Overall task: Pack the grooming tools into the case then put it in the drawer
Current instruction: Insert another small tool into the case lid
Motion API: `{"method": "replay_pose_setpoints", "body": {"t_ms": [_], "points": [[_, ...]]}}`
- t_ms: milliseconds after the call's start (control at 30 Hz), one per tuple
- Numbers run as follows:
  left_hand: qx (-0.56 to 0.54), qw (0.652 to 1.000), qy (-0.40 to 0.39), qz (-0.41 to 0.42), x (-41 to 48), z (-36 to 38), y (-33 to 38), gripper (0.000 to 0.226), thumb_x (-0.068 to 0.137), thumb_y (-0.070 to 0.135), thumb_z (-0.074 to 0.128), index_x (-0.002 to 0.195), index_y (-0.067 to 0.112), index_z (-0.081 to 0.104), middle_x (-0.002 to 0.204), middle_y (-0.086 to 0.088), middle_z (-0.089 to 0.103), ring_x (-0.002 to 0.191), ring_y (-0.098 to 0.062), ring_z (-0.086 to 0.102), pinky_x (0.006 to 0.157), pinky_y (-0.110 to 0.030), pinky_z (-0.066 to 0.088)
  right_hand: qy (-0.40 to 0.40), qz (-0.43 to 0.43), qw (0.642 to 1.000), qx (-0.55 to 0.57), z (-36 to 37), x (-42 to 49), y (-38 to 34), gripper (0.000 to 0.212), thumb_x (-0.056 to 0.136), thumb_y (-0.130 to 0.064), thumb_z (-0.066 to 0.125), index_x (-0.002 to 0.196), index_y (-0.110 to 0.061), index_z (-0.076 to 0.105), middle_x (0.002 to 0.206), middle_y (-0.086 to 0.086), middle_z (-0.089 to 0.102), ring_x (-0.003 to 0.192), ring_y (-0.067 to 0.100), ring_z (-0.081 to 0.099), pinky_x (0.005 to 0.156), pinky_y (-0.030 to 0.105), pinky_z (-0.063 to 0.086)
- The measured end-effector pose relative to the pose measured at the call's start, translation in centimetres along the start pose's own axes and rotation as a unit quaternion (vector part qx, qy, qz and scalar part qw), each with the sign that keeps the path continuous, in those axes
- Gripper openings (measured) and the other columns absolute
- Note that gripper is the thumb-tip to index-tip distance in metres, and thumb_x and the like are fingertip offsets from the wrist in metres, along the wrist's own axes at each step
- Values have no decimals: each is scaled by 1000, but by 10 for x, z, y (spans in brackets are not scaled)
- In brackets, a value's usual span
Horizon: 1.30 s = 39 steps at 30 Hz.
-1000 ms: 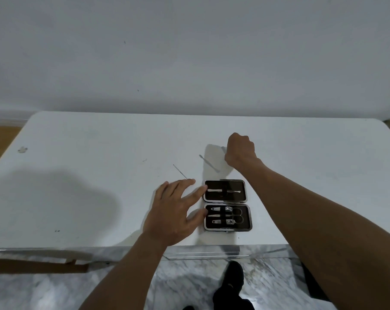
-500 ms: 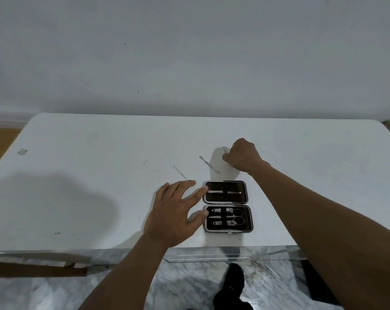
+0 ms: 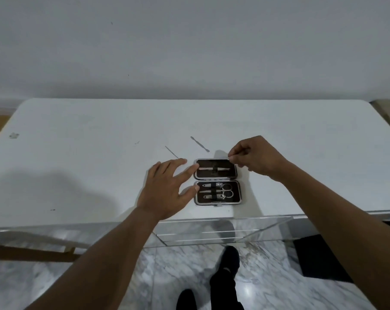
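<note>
Thin probe [image 3: 171, 152] loose on bench [image 3: 77, 175], left of everything else, long axis diagonal: far end up-left, near end down-right, just beside left hand's fingertips. Easy to knock or roll off-line if that hand shifts.

Left hand [image 3: 167, 191] flat, fingers spread, holding nothing; index and thumb tips touching left edge of open case [image 3: 216, 182], pinning it. Risk: lift that hand and case slides when next tool gets pushed under a strap.

Cuticle pusher [image 3: 199, 143] loose beyond case, near its far edge, long axis also diagonal, spoon end up-left, other end down-right toward right hand. Not yet packed.

Case open flat near front edge of bench, hinge running left-right. Far half holds one slim tool lying left-right under centre strap. Near half holds scissors [image 3: 223, 190] and two or three more pieces, all lying left-right, scissor loops to the right. Near edge of bench close: a hard shove could push case off front.

Right hand [image 3: 254, 156] above far-right corner of case, pinch grip closed on a very thin tool [image 3: 231, 156]; only a sliver visible at fingertips, type not readable. Pointing roughly left, about parallel to case slots. Risks: slim metal slipping from pinch, tip snagging lining, or missing the strap and dislodging the tool already seated.

Clear acrylic drawer [image 3: 223, 229] below front edge, right of centre, appears pulled out.
</note>
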State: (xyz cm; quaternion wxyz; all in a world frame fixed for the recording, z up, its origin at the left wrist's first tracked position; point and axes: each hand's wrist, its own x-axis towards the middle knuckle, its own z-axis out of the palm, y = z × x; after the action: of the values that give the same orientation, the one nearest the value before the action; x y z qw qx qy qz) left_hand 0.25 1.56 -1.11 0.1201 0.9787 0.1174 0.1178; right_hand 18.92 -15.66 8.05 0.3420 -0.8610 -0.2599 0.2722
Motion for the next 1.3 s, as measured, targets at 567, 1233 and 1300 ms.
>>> {"method": "replay_pose_setpoints", "body": {"t_ms": [567,1233,1300], "points": [[11,1000,-9,2,-1,2,-1,55,94,62,35,144,40,41,145,4,48,134,-17,40,112,-45,29,-20,-91,958,-271,11,-18,11,22,85,-10,61,100,-20,74,90,1,63,89,22,61,75,28,45],[6,1000,-4,2,-1,3,-2,54,95,61,34,144,40,43,143,5,48,133,-16,40,113,-44,28,-45,-138,927,-345,13,-16,7,32,88,-6,52,108,-22,71,107,4,66,99,28,61,83,38,51],[5,1000,-4,3,-1,3,-1,54,95,61,34,143,40,43,143,5,49,133,-16,40,113,-44,28,-40,-139,924,-354,12,-17,7,30,89,-9,53,109,-25,70,108,2,66,98,28,61,83,39,51]]}}
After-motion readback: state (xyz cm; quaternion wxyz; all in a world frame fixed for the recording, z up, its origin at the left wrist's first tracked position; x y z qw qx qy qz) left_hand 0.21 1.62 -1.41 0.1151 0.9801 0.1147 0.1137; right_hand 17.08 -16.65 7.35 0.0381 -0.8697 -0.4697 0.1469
